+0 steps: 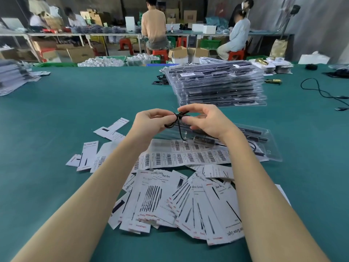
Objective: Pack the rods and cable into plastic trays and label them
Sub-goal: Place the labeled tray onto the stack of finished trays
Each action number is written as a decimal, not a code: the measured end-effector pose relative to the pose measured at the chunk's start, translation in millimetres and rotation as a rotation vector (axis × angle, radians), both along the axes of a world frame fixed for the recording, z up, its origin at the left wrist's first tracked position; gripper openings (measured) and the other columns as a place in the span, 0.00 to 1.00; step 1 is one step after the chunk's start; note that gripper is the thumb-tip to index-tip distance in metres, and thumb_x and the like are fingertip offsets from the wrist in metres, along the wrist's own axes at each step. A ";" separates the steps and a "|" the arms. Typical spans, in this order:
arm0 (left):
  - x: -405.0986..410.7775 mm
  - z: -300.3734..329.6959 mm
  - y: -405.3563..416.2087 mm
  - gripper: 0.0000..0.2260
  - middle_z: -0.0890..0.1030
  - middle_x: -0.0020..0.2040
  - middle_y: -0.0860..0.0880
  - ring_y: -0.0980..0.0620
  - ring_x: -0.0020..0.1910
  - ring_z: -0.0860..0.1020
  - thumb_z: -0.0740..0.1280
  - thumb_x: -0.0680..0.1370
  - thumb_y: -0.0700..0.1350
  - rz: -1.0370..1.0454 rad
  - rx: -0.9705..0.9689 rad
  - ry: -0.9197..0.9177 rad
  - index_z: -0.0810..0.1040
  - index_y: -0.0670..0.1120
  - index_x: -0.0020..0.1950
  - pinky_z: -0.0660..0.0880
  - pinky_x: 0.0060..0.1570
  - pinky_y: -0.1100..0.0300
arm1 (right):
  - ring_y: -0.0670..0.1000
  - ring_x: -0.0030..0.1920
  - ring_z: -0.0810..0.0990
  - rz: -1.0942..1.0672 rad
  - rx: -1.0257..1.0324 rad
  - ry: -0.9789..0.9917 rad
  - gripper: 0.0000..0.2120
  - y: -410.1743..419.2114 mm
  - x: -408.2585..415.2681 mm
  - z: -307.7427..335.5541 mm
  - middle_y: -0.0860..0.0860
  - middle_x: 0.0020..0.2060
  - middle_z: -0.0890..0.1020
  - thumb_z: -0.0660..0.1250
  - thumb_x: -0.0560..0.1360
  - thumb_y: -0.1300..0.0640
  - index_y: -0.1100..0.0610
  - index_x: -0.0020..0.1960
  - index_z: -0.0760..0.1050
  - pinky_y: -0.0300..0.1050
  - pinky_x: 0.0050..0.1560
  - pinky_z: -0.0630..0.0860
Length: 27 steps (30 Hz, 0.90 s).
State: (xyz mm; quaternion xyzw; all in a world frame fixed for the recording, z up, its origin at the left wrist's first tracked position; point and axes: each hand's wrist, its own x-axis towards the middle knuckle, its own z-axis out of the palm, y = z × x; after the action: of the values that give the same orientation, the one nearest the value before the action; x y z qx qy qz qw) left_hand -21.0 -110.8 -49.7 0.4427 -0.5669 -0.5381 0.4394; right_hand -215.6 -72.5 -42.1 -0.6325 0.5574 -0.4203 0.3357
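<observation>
My left hand and my right hand are raised above the green table, both pinching a coiled black cable between them. A loose end of the cable hangs down to a small inline controller. Under my right hand lies a clear plastic tray with black rods in its slots. Behind it stands a tall stack of packed trays. A sheet of barcode labels lies below my hands.
Many printed paper cards are spread in a loose pile near me, with a few more cards to the left. A black cord snakes at the right. Other people sit at benches behind the table.
</observation>
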 end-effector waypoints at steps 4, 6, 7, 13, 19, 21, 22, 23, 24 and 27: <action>3.9 3.4 0.7 0.03 0.86 0.47 0.42 0.48 0.49 0.85 0.74 0.74 0.35 -0.086 0.112 0.152 0.83 0.40 0.46 0.81 0.49 0.64 | 0.52 0.51 0.86 0.002 0.051 -0.192 0.04 -1.9 0.6 -4.4 0.53 0.47 0.88 0.73 0.77 0.58 0.51 0.50 0.86 0.43 0.53 0.83; 8.4 5.6 -0.4 0.04 0.86 0.49 0.41 0.47 0.48 0.86 0.73 0.76 0.36 -0.117 0.130 0.170 0.80 0.41 0.47 0.81 0.47 0.65 | 0.52 0.48 0.87 -0.009 0.089 -0.238 0.03 -2.7 3.4 -4.4 0.53 0.44 0.88 0.74 0.76 0.56 0.54 0.50 0.86 0.42 0.49 0.83; 10.5 7.2 -0.1 0.03 0.86 0.50 0.40 0.47 0.47 0.86 0.72 0.77 0.37 -0.135 0.129 0.153 0.80 0.42 0.47 0.81 0.46 0.64 | 0.52 0.46 0.88 -0.017 0.106 -0.235 0.04 -2.7 4.7 -4.2 0.53 0.43 0.88 0.74 0.76 0.54 0.53 0.49 0.85 0.42 0.46 0.83; 19.9 16.6 0.1 0.08 0.86 0.49 0.46 0.49 0.45 0.85 0.67 0.82 0.48 -0.145 -0.215 -0.416 0.83 0.47 0.49 0.81 0.50 0.58 | 0.51 0.39 0.86 -0.023 0.294 -0.306 0.08 -0.9 9.0 -1.8 0.55 0.42 0.88 0.76 0.75 0.53 0.56 0.50 0.84 0.36 0.37 0.81; 25.1 20.7 7.9 0.16 0.81 0.56 0.55 0.53 0.55 0.76 0.75 0.75 0.50 -0.242 -1.045 -0.806 0.80 0.51 0.62 0.72 0.56 0.57 | 0.43 0.28 0.71 -0.088 0.370 -0.174 0.10 -4.5 5.9 0.1 0.53 0.41 0.88 0.72 0.78 0.51 0.58 0.50 0.83 0.34 0.25 0.64; 19.2 10.8 11.3 0.18 0.82 0.55 0.53 0.49 0.53 0.78 0.76 0.74 0.45 -0.237 -1.143 -0.855 0.81 0.50 0.63 0.76 0.52 0.53 | 0.44 0.28 0.67 -0.089 0.379 -0.148 0.11 -5.8 4.2 -1.6 0.52 0.39 0.85 0.71 0.78 0.50 0.58 0.47 0.81 0.36 0.27 0.60; 15.9 4.4 12.9 0.19 0.83 0.54 0.51 0.47 0.51 0.80 0.77 0.73 0.42 -0.205 -1.179 -0.856 0.81 0.48 0.63 0.78 0.49 0.51 | 0.45 0.29 0.66 -0.095 0.384 -0.130 0.12 -6.3 4.5 -2.0 0.53 0.39 0.83 0.71 0.78 0.48 0.58 0.48 0.80 0.36 0.27 0.59; 13.2 -1.7 14.5 0.19 0.83 0.53 0.48 0.45 0.50 0.81 0.77 0.73 0.40 -0.180 -1.204 -0.843 0.82 0.46 0.63 0.79 0.48 0.49 | 0.46 0.29 0.65 -0.098 0.390 -0.119 0.12 -6.5 5.5 -2.1 0.53 0.39 0.81 0.71 0.78 0.48 0.57 0.49 0.79 0.37 0.27 0.58; 11.4 -7.1 15.0 0.18 0.84 0.51 0.47 0.43 0.49 0.81 0.77 0.73 0.38 -0.167 -1.227 -0.822 0.83 0.45 0.62 0.80 0.46 0.48 | 0.46 0.28 0.66 -0.097 0.396 -0.125 0.11 -6.7 6.2 -2.1 0.53 0.38 0.80 0.70 0.79 0.49 0.57 0.50 0.80 0.36 0.26 0.59; 12.6 -16.1 11.9 0.17 0.85 0.49 0.45 0.43 0.47 0.83 0.76 0.73 0.34 -0.167 -1.277 -0.755 0.84 0.42 0.61 0.82 0.41 0.46 | 0.43 0.26 0.73 -0.087 0.408 -0.184 0.09 -4.1 4.7 1.3 0.51 0.37 0.82 0.67 0.81 0.53 0.59 0.52 0.80 0.33 0.24 0.63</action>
State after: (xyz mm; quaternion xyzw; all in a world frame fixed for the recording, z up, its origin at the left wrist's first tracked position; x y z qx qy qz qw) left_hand -8.4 -98.9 -65.8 0.2115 -0.9131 0.0530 0.3444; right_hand -210.8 -76.6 -40.8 -0.4860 0.6244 -0.3689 0.4876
